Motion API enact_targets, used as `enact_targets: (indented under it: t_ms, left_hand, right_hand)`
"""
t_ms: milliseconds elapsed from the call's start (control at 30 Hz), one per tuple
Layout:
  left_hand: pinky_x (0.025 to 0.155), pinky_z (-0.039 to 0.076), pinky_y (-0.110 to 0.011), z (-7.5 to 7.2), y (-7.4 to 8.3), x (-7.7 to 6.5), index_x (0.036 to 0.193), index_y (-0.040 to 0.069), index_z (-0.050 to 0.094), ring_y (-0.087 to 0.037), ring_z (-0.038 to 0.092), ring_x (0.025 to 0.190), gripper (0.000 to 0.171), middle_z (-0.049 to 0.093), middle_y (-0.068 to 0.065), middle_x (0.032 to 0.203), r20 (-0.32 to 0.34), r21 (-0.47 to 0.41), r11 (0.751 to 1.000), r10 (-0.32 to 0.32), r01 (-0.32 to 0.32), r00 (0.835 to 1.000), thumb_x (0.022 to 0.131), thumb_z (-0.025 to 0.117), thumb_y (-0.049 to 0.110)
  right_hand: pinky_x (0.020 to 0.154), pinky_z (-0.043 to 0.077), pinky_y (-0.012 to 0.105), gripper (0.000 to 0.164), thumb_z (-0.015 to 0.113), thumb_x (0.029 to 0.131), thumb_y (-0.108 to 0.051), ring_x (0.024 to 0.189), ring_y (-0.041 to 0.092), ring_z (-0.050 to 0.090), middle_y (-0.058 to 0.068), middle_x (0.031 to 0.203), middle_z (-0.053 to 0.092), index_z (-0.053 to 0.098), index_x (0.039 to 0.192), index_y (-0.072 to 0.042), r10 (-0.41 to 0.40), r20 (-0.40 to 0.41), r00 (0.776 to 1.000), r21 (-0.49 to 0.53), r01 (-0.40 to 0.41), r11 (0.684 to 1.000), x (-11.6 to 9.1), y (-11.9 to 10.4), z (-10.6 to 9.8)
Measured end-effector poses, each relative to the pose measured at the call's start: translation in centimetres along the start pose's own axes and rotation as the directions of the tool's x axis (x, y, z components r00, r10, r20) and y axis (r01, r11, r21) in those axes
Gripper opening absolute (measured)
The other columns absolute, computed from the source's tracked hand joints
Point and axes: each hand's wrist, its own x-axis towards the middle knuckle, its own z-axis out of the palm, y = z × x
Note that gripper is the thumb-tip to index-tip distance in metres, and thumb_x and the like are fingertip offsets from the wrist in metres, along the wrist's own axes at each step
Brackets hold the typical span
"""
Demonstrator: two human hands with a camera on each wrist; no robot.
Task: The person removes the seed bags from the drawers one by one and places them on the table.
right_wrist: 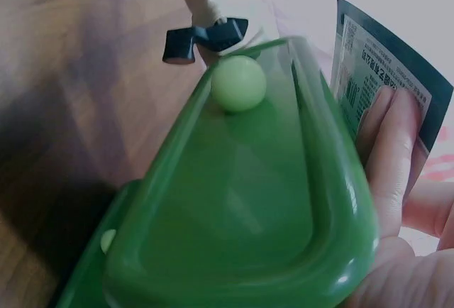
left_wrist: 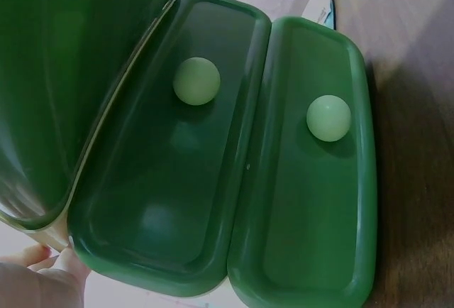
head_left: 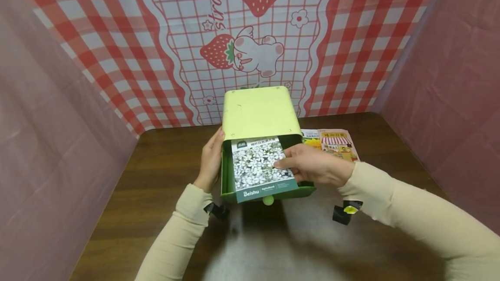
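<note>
A small pale yellow cabinet (head_left: pixel 261 112) stands at the back of the table with its green drawer (head_left: pixel 228 172) pulled out. A seed packet (head_left: pixel 259 166) with white flowers and a green "Beishu" strip lies tilted over the drawer, its far end under the cabinet's top. My right hand (head_left: pixel 314 164) pinches the packet at its right edge, thumb on the printed front and fingers (right_wrist: pixel 390 152) on the back. My left hand (head_left: pixel 210 159) rests against the cabinet's left side, near its front edge. Round pale knobs show on the upper drawer front (left_wrist: pixel 163 194) and lower drawer front (left_wrist: pixel 305 216).
Right of the cabinet lie a packet with yellow flowers (head_left: pixel 311 141) and one printed with a striped awning (head_left: pixel 337 142). A strawberry-patterned cloth (head_left: pixel 187 55) hangs behind the brown table (head_left: pixel 156 177). Pink cloth (head_left: pixel 437 99) hangs at both sides.
</note>
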Motion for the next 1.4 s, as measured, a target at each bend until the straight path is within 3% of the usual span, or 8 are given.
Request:
enact_targets:
  t_ms: [233, 300, 467, 800, 967, 1133, 1267, 1400]
  left_hand:
    - [0.119, 0.034, -0.035, 0.0, 0.0, 0.0, 0.146, 0.012, 0.047, -0.013, 0.036, 0.143, 0.051, 0.045, -0.002, 0.153, 0.006, -0.023, 1.0, 0.002, -0.002, 1.0, 0.103, 0.047, 0.039]
    - [0.12, 0.033, -0.035, 0.0, 0.1, -0.1, 0.146, 0.012, 0.046, -0.013, 0.036, 0.143, 0.052, 0.045, -0.002, 0.153, 0.006, -0.023, 1.0, 0.005, -0.004, 1.0, 0.103, 0.047, 0.039]
    - [0.12, 0.032, -0.035, 0.1, 0.0, 0.0, 0.146, 0.011, 0.047, -0.014, 0.036, 0.143, 0.052, 0.045, -0.003, 0.152, -0.005, -0.016, 1.0, 0.004, -0.004, 1.0, 0.102, 0.048, 0.039]
    - [0.119, 0.033, -0.034, 0.1, 0.0, 0.1, 0.145, 0.01, 0.047, -0.014, 0.036, 0.143, 0.05, 0.045, -0.003, 0.152, -0.017, -0.02, 1.0, -0.003, 0.003, 1.0, 0.103, 0.048, 0.036]
    - [0.118, 0.036, -0.036, 0.1, 0.0, 0.0, 0.146, 0.012, 0.047, -0.014, 0.036, 0.143, 0.05, 0.045, -0.002, 0.153, -0.004, -0.015, 1.0, -0.008, 0.008, 1.0, 0.103, 0.047, 0.038]
    - [0.12, 0.033, -0.035, 0.0, 0.0, 0.0, 0.146, 0.012, 0.047, -0.015, 0.036, 0.143, 0.05, 0.045, -0.002, 0.153, -0.01, 0.005, 1.0, 0.001, -0.001, 1.0, 0.103, 0.047, 0.038]
    - [0.12, 0.031, -0.034, 0.0, 0.0, 0.0, 0.146, 0.011, 0.046, -0.015, 0.036, 0.144, 0.05, 0.045, -0.003, 0.153, -0.017, 0.016, 1.0, 0.004, -0.004, 1.0, 0.103, 0.047, 0.037]
    - [0.12, 0.032, -0.035, 0.0, 0.1, 0.0, 0.146, 0.012, 0.046, -0.015, 0.035, 0.144, 0.05, 0.044, -0.003, 0.153, -0.014, 0.02, 1.0, -0.004, 0.004, 1.0, 0.103, 0.046, 0.037]
  right_hand:
    - [0.055, 0.048, 0.017, 0.019, 0.06, 0.098, -0.017, 0.058, 0.006, 0.05, -0.001, 0.068, 0.054, 0.052, 0.086, -0.004, -0.01, 0.066, 0.998, 0.009, 0.01, 1.0, -1.6, 0.1, 0.4]
    - [0.061, 0.056, 0.02, 0.018, 0.06, 0.098, -0.016, 0.064, 0.007, 0.061, 0.0, 0.075, 0.063, 0.056, 0.097, 0.001, -0.012, 0.075, 0.997, 0.015, 0.011, 1.0, -1.9, 0.0, 0.4]
    - [0.079, 0.062, 0.034, 0.037, 0.062, 0.096, -0.018, 0.085, 0.017, 0.073, 0.011, 0.101, 0.075, 0.057, 0.121, 0.009, 0.011, 0.077, 0.997, 0.012, -0.012, 1.0, -2.9, -0.3, 0.2]
    - [0.079, 0.062, 0.036, 0.032, 0.062, 0.097, -0.021, 0.087, 0.019, 0.074, 0.009, 0.101, 0.076, 0.06, 0.117, 0.005, -0.054, 0.093, 0.994, 0.048, 0.05, 0.998, -5.1, -1.1, -1.4]
    - [0.069, 0.063, 0.03, 0.027, 0.06, 0.098, -0.023, 0.075, 0.011, 0.071, 0.003, 0.091, 0.075, 0.06, 0.113, 0.0, -0.108, -0.048, 0.993, 0.001, 0.108, 0.994, -5.6, -1.7, -3.3]
    - [0.044, 0.042, 0.021, 0.032, 0.057, 0.099, -0.033, 0.052, 0.004, 0.049, -0.007, 0.074, 0.067, 0.058, 0.112, -0.004, -0.137, -0.239, 0.961, -0.138, 0.106, 0.985, -6.0, -2.0, -5.6]
    - [0.059, 0.056, 0.02, 0.048, 0.051, 0.101, -0.038, 0.062, 0.001, 0.06, -0.013, 0.08, 0.068, 0.046, 0.132, -0.002, -0.121, -0.348, 0.93, -0.13, 0.08, 0.988, -6.1, -1.9, -7.6]
    - [0.071, 0.062, 0.024, 0.063, 0.049, 0.101, -0.041, 0.077, 0.002, 0.069, -0.016, 0.085, 0.07, 0.029, 0.146, -0.001, -0.094, -0.416, 0.904, -0.032, 0.089, 0.996, -6.1, -1.4, -10.2]
